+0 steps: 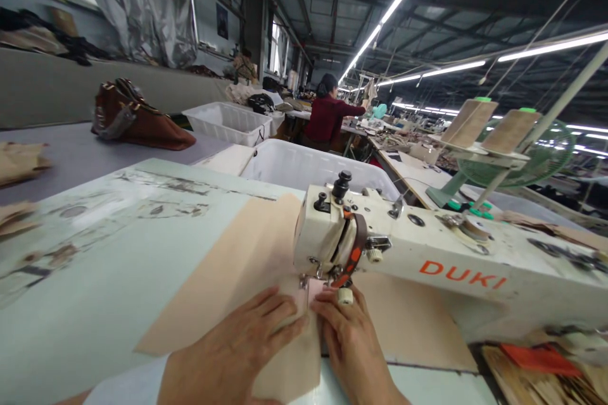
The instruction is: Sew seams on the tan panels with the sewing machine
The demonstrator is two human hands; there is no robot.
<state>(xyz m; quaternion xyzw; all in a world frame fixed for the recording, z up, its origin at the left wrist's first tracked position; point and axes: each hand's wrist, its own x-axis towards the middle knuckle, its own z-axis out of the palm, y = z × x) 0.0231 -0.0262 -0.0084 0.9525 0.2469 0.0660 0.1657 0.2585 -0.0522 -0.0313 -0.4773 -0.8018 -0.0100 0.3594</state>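
Note:
A white sewing machine (pixel 403 240) marked DUKI reaches in from the right, its needle end over a large beige panel (pixel 209 278) of fabric or leather. A narrow pale pink strip (pixel 314 291) lies on the panel beside the presser foot (pixel 304 281). Flat on the beige material, just left of the strip, rests my left hand (pixel 237 335), fingers stretched toward the foot. My right hand (pixel 349 329) has bent fingers held close together on the strip's right edge, partly behind a cream knob. The needle tip cannot be made out.
A pale green tabletop (pixel 95 285) spreads to the left. Behind the machine stand white plastic tubs (pixel 318 164). On a grey surface lies a brown leather bag (pixel 137 117). Thread cones (pixel 470 123) stand at right. Farther back, a person in dark red (pixel 327 114) works at a table.

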